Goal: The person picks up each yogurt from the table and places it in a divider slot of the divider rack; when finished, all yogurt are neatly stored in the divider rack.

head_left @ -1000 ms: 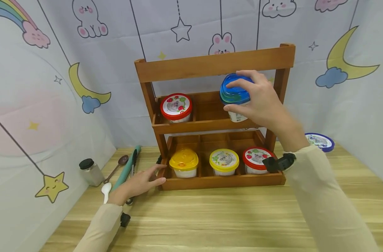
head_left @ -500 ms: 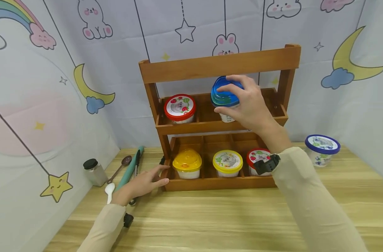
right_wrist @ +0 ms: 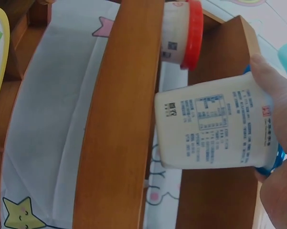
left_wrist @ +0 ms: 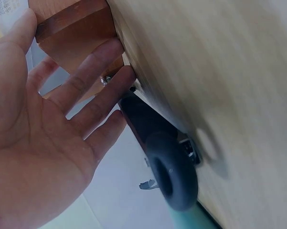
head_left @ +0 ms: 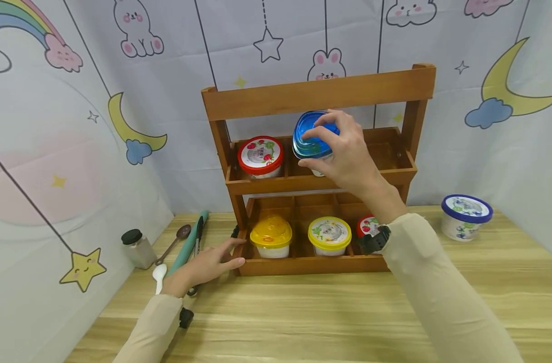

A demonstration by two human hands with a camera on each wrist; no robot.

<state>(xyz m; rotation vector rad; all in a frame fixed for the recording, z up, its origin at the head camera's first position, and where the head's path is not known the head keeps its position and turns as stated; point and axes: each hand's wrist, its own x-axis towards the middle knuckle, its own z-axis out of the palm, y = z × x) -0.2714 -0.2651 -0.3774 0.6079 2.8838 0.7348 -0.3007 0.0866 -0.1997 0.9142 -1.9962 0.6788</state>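
Note:
My right hand (head_left: 348,156) grips a white tub with a clear blue lid (head_left: 309,131) by its lid, at the middle compartment of the wooden rack's (head_left: 317,96) upper shelf. In the right wrist view the printed white tub (right_wrist: 210,124) shows its side, its base close to the shelf's front board; contact cannot be told. Left of it sits a red-lidded tub (head_left: 260,155). My left hand (head_left: 208,264) lies at the rack's lower left front corner, thumb at the front, fingers (left_wrist: 93,71) extended along the side and holding nothing.
The lower shelf carries a domed yellow-lidded tub (head_left: 271,234), a flat yellow-lidded tub (head_left: 329,234) and a red-lidded one (head_left: 368,224) partly behind my wrist. A dark-blue-lidded tub (head_left: 466,214) stands right. Left are a black-capped jar (head_left: 139,249), brown spoon (head_left: 182,232) and white spoon (head_left: 159,275).
My right hand has carried the blue-lidded tub leftward, from the right compartment side to the middle of the upper shelf. The left hand has stayed at the rack's corner. The view has shifted slightly.

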